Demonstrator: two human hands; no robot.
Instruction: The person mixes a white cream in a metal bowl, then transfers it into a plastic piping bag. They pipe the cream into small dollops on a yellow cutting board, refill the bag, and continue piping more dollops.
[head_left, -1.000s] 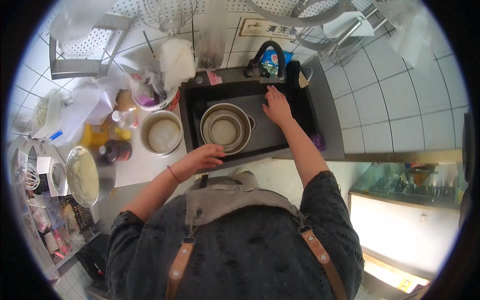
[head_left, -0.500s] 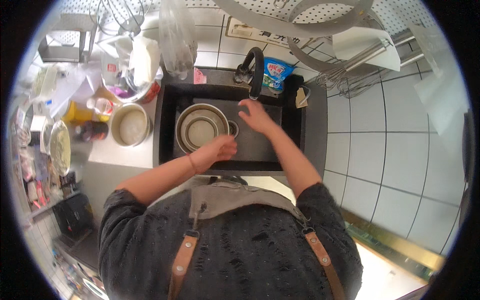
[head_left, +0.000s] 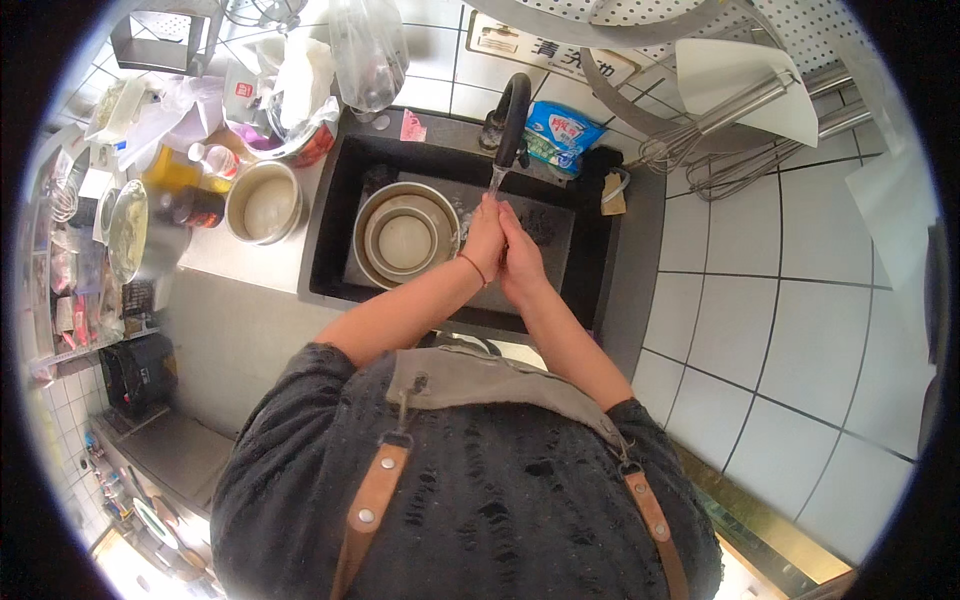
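Under the black faucet (head_left: 512,110), a thin stream of water runs onto my two hands. My left hand (head_left: 484,240) and my right hand (head_left: 521,262) are pressed against each other, palms inward, over the black sink (head_left: 560,280). Their fingers point away from me and are mostly hidden, so how far they are bent does not show. I see no object between them. Left of my hands, a large round metal cake pan (head_left: 372,275) stands in the sink with a smaller round pan (head_left: 405,243) inside it.
On the left counter stand another round pan (head_left: 263,203), a dark bottle (head_left: 198,208) and a clear bowl (head_left: 128,232). A blue packet (head_left: 562,135) leans behind the sink, right of the faucet. Whisks (head_left: 735,165) hang at the upper right near the tiled wall (head_left: 720,320).
My hands were apart; now they have come together under the faucet, the left moving right and forward. Water now runs from the faucet. The view has shifted slightly.
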